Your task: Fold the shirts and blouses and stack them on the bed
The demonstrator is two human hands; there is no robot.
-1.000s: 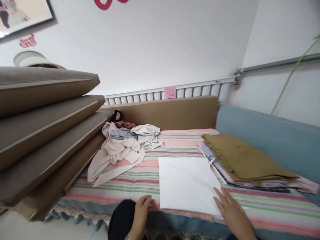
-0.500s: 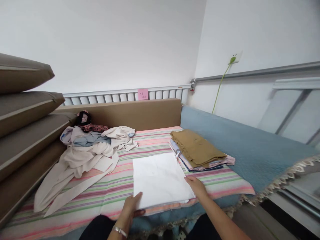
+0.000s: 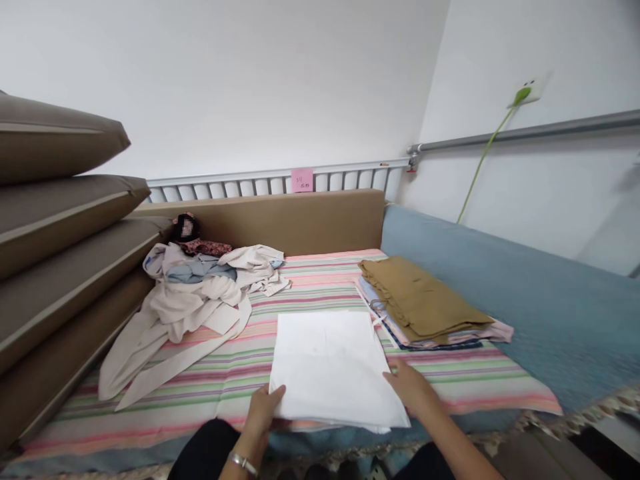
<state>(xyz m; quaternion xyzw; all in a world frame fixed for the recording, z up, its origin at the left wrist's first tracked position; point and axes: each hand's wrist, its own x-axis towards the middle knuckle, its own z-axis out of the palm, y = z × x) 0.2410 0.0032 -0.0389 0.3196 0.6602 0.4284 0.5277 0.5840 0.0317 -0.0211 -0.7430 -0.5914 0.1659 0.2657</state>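
A folded white cloth (image 3: 333, 367) lies near the front edge, its layers showing along the near side. My left hand (image 3: 264, 408) grips its near left corner, thumb on top and the other fingers mostly hidden beneath. My right hand (image 3: 409, 385) pinches the right edge between thumb and fingers. Just beyond the right hand sits a stack of folded clothes, with a mustard-brown garment (image 3: 425, 297) on top and pink, blue and navy layers below. To the left lies a loose heap of clothes, mostly a crumpled beige garment (image 3: 187, 307).
A striped sheet (image 3: 320, 290) covers the seat under the cloths. Thick brown cushions (image 3: 65, 253) are stacked at the left. A brown backrest (image 3: 280, 220) runs along the back, and a blue-covered side (image 3: 465, 280) borders the right. A green cord (image 3: 487, 153) hangs from a wall socket.
The view has shifted a little, moving most things rightward in the picture. Both hands still hold the white cloth, which now lies squarer to me.
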